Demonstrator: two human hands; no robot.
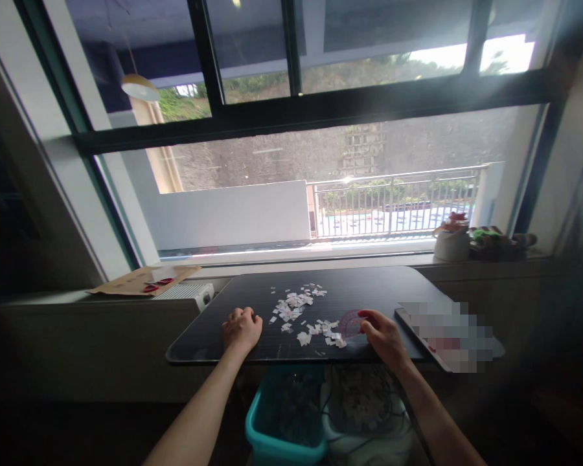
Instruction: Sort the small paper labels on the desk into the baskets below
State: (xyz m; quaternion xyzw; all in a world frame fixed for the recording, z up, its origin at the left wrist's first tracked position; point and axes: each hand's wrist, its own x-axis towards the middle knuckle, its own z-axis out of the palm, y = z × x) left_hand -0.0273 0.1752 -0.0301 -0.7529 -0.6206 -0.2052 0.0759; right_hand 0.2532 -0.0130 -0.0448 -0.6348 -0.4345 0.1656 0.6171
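My right hand (383, 333) pinches the edge of a clear, rounded protractor (350, 325) with reddish markings, held at the right end of the paper scraps. Small white paper scraps (291, 305) lie loosely in two clusters on the dark table (199, 336). The nearer cluster of scraps (320, 331) reaches up to the protractor's left side. To the left of the scraps, my left hand (243, 330) rests on the tabletop in a loose fist, fingers curled under, with nothing showing in it.
Under the table's front edge stand a turquoise bin (286, 446) and a pale bin (364, 443) filled with scraps. A board-like item (418, 333), partly blurred out, lies at the right. Red-handled scissors (159, 285) lie on brown paper (121, 283) at the left sill. A white pot (451, 244) stands far right.
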